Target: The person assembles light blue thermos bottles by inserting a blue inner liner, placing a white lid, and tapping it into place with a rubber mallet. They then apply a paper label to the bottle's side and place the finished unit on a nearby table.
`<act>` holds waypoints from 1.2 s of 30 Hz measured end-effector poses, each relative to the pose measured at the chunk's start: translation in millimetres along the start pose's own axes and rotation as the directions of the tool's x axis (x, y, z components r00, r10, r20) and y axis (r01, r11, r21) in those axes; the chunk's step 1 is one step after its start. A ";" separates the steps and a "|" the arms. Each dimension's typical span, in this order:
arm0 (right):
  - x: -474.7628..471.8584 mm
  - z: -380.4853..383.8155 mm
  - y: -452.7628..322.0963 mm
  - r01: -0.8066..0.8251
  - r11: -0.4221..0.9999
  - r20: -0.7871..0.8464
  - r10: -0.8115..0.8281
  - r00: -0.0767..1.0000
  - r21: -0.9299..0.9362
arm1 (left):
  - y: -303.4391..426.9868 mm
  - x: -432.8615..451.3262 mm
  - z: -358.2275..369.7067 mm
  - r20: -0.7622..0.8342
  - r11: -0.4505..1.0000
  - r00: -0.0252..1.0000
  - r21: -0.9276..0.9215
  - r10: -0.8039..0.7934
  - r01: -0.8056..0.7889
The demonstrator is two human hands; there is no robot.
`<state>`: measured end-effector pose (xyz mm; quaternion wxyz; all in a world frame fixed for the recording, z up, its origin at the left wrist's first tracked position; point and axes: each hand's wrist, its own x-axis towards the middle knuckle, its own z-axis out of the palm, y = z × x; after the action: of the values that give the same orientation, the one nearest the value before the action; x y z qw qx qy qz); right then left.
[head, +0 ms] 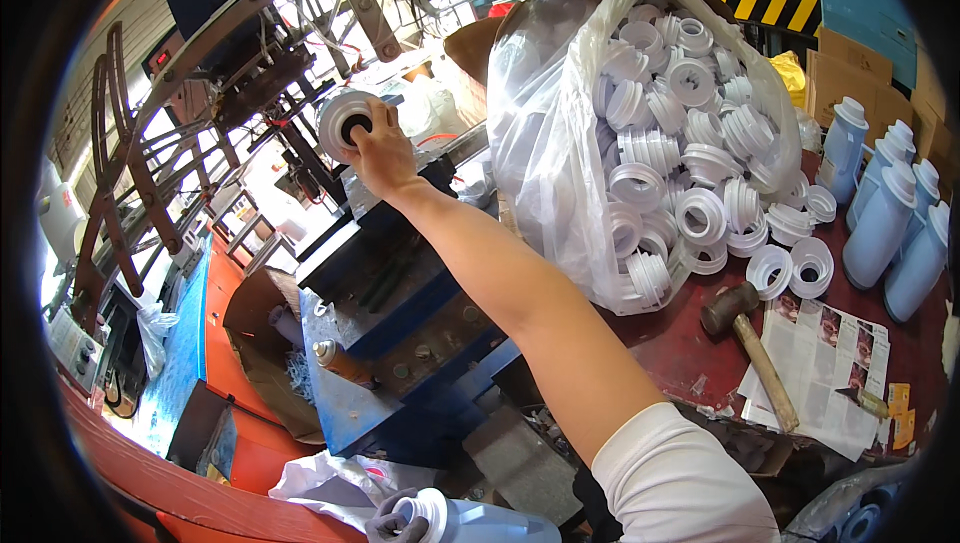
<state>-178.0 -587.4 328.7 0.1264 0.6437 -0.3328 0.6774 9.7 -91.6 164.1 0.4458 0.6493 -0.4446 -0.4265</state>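
My right hand [384, 149], bare, reaches out to the upper left beside the metal machine. Its thumb and fingers grip a round white plastic piece [334, 119] with a dark centre. Low at the bottom edge, my left hand [395, 522], in a grey glove, is closed around the white neck of a light-blue plastic bottle [499, 523]; part of that hand is cut off by the frame. Right of my right forearm stands a large clear plastic bag [551, 168] in a carton, full of white threaded plastic collars [701, 213], some spilled in front of it.
On the dark red table [675, 355] lie a wooden-handled mallet [765, 370], a printed sheet [821, 363] and a small knife-like tool [864, 402]. Several light-blue bottles [879, 228] stand at right. A spray can [343, 364] stands on the blue machine bed [352, 408]. Linkage arms [139, 190] project at left.
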 end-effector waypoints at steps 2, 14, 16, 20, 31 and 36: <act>2.9 -4.6 -7.7 -0.061 0.998 0.097 0.061 0.993 -0.007 | -3.6 5.6 -1.6 0.051 0.998 0.997 -0.017 -0.057 0.058; -233.5 -432.7 -55.0 0.001 0.992 0.253 0.032 0.967 -0.127 | -119.4 79.1 106.1 0.425 0.768 0.881 0.628 -0.209 -0.120; -271.2 -569.6 -61.3 -0.162 0.873 0.191 0.276 0.942 -0.461 | -93.4 74.4 133.4 0.433 0.313 0.877 0.820 0.207 -0.478; -326.4 -768.6 -90.5 -0.245 0.255 0.006 0.705 0.710 -0.935 | -13.4 28.1 239.8 0.651 0.368 0.480 0.312 0.589 -0.876; -345.7 -910.2 -28.2 -0.609 0.431 0.034 0.833 0.552 -0.665 | 26.6 -144.9 632.3 0.830 0.663 0.179 -0.271 0.528 -0.697; -329.6 -931.3 4.0 -0.534 0.365 0.182 0.913 0.364 -0.763 | 1.5 -158.7 659.8 0.845 0.501 0.297 0.041 0.444 -0.865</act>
<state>-868.3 65.8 59.2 -0.1275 0.5063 -0.8063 0.2781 -655.9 -71.7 33.1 0.1743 0.2451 -0.9098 -0.2861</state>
